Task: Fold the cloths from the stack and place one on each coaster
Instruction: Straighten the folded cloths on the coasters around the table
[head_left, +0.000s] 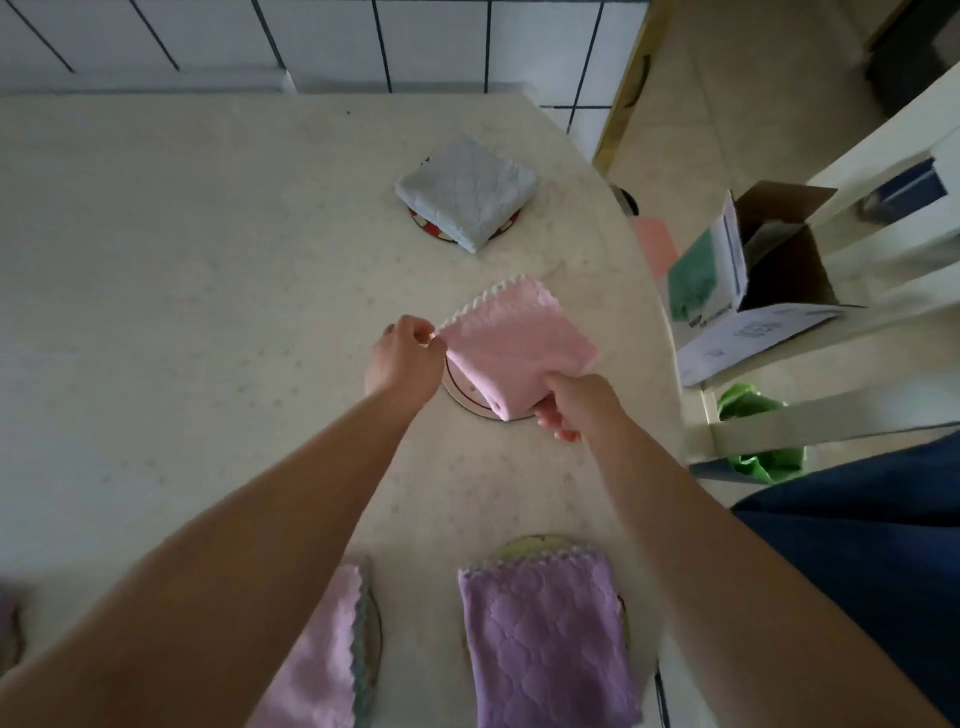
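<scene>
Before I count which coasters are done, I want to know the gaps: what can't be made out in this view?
- Coaster under the pink cloth: mostly covered by cloth and both hands.
- Light pink cloth: partly behind the left forearm, cut by the bottom edge.
- Purple cloth: near edge cut off.
- Cloth stack: not visible; only a blurred scrap at the lower left edge.

A home kitchen: white wall tiles (322, 36) with dark grout along the top, a pale speckled counter (182, 260), beige floor tiles (737, 104) upper right.
</scene>
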